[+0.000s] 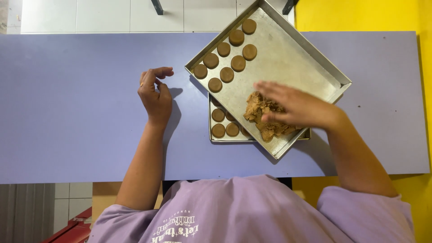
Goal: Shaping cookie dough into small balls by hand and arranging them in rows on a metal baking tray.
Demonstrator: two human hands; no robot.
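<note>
A metal baking tray (297,54) sits tilted on the lilac table (72,108), stacked over a second tray (216,138). Several round brown dough discs (227,74) line the top tray's left side, and more discs (218,130) show on the lower tray. A lump of brown dough (263,119) lies at the top tray's near corner. My right hand (294,105) rests on that lump, fingers spread and blurred. My left hand (155,92) hovers over the bare table left of the trays, fingers loosely curled, holding nothing.
The table's far edge meets a white tiled floor (103,15) with dark furniture legs (157,6). A yellow surface (360,15) lies at the right. My lilac shirt (252,211) fills the bottom of the view.
</note>
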